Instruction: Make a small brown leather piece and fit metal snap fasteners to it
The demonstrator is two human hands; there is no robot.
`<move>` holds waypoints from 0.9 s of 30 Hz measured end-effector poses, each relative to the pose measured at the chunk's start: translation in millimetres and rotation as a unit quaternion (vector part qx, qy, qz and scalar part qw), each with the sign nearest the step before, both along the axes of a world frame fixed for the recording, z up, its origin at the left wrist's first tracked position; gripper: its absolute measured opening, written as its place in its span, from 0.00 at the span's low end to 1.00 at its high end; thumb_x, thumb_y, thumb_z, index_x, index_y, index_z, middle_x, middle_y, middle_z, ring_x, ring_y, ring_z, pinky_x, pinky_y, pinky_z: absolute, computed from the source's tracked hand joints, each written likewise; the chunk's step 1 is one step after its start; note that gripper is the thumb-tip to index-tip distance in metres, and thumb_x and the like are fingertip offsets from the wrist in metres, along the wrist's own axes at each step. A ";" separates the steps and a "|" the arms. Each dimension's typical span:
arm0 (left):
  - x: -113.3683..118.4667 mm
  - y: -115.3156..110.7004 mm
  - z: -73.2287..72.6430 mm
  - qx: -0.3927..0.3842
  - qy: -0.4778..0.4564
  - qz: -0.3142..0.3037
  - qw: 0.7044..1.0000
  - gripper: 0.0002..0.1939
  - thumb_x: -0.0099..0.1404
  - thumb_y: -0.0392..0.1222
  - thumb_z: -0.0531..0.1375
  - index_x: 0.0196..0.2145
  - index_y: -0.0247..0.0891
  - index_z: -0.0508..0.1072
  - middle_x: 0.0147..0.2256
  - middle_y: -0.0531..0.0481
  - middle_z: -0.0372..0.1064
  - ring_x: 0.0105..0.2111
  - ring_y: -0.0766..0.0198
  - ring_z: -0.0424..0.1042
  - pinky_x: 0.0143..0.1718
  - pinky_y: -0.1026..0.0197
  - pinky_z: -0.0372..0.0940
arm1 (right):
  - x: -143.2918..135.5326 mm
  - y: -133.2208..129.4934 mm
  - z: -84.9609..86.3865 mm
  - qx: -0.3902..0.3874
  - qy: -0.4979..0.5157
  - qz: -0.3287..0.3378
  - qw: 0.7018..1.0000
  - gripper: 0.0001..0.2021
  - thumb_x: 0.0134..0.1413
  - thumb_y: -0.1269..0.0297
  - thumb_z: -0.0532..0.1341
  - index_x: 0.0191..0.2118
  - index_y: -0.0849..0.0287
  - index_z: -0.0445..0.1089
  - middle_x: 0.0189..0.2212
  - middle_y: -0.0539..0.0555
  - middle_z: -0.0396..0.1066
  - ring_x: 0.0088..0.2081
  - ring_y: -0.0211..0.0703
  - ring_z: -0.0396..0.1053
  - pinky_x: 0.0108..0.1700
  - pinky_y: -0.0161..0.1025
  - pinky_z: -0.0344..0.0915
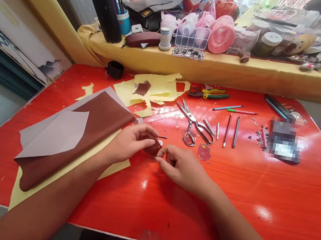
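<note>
A small brown leather piece (153, 148) with a curved edge and tiny pale dots is pinched between the thumb and fingers of my left hand (132, 140). At that piece's right edge, my right hand (181, 166) has thumb and forefinger pressed together. What sits in those fingertips is too small to name. Just beyond the leather lie a thin dark stick (162, 137) and a small pale round thing, partly hidden. A large folded brown leather sheet (98, 119) with a grey underside rests left of my hands, over yellow paper (114, 170).
Scissors (191, 121) lie half open beyond my right hand, with pliers (211, 94) behind. Several pens and pencils (236, 131) lie to the right, near a blurred dark object (285, 142). Yellow paper scraps (156, 88) cover the back. A crowded ledge (213, 69) borders the red table (252, 235).
</note>
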State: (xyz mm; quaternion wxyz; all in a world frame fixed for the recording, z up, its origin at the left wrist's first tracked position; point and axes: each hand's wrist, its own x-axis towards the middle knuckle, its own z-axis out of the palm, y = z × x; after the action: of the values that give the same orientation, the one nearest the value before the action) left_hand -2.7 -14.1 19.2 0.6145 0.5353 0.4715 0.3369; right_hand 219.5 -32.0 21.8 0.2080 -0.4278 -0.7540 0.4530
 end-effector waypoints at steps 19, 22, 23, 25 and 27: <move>2.6 -9.0 -7.2 -0.059 -0.011 -0.009 0.998 0.18 0.64 0.41 0.68 0.51 0.37 0.79 0.35 0.48 0.78 0.31 0.63 0.74 0.30 0.62 0.68 | 0.4 2.6 -12.7 0.072 -0.044 -0.045 0.995 0.05 0.67 0.61 0.61 0.42 0.56 0.72 0.19 0.44 0.66 0.21 0.37 0.61 0.30 0.35 0.53; 4.5 -8.9 -7.9 -0.054 0.009 0.003 0.998 0.17 0.63 0.39 0.67 0.50 0.37 0.80 0.37 0.47 0.80 0.33 0.62 0.76 0.32 0.62 0.70 | 0.6 2.0 -11.9 0.072 -0.050 -0.041 0.995 0.06 0.67 0.61 0.61 0.42 0.56 0.73 0.20 0.44 0.67 0.22 0.37 0.61 0.30 0.35 0.53; 5.1 -8.8 -8.1 -0.053 0.014 0.005 0.998 0.17 0.63 0.39 0.67 0.49 0.36 0.80 0.37 0.47 0.80 0.33 0.62 0.76 0.32 0.62 0.70 | 0.7 1.7 -11.5 0.072 -0.054 -0.037 0.995 0.05 0.67 0.62 0.61 0.42 0.56 0.73 0.20 0.45 0.67 0.22 0.37 0.61 0.30 0.35 0.53; 5.8 -8.7 -8.6 -0.051 0.023 0.009 0.998 0.15 0.63 0.39 0.67 0.48 0.36 0.79 0.33 0.49 0.79 0.31 0.63 0.75 0.31 0.62 0.69 | 0.8 1.2 -10.7 0.074 -0.064 -0.031 0.995 0.05 0.67 0.62 0.61 0.41 0.56 0.73 0.21 0.45 0.68 0.22 0.37 0.61 0.30 0.36 0.53; 5.7 -8.7 -9.4 -0.046 0.027 0.010 0.999 0.14 0.64 0.40 0.66 0.47 0.35 0.79 0.30 0.50 0.77 0.28 0.64 0.73 0.30 0.63 0.68 | 0.7 1.0 -10.1 0.077 -0.076 -0.027 0.994 0.05 0.67 0.62 0.61 0.41 0.56 0.73 0.21 0.45 0.68 0.22 0.37 0.61 0.30 0.36 0.52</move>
State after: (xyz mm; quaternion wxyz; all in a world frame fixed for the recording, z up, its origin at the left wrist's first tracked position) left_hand 3.0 -22.8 9.8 0.6222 0.5104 0.5083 0.3064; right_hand 220.2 -31.0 11.7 0.1944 -0.4642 -0.7884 0.3539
